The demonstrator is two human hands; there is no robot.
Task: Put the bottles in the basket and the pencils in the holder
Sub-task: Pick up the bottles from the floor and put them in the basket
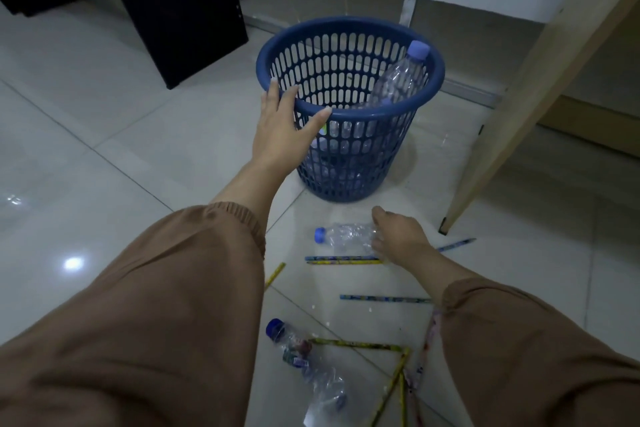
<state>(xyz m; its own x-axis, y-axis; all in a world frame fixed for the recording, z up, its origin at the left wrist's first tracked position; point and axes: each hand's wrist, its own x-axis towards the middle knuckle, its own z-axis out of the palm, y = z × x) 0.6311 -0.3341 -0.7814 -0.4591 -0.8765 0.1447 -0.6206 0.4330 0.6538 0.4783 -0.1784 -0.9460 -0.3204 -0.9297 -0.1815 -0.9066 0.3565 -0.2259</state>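
A blue slotted basket [349, 156] stands on the tiled floor with a clear bottle [401, 78] leaning inside, its cap at the rim. My left hand [289, 128] rests against the basket's near rim, fingers spread. My right hand [398, 236] closes around the base of a crushed clear bottle [343, 236] lying on the floor just before the basket. Another crushed bottle [304, 360] with a blue cap lies nearer to me. Several pencils lie scattered: blue and yellow ones [341, 259] under my right hand, one blue [381, 298], yellow ones [356, 344] lower down. No holder is in view.
A dark cabinet [173, 3] stands at the back left. A light wooden desk panel [540, 87] slants down at the right, its foot near the pencils. A white wall base runs behind the basket.
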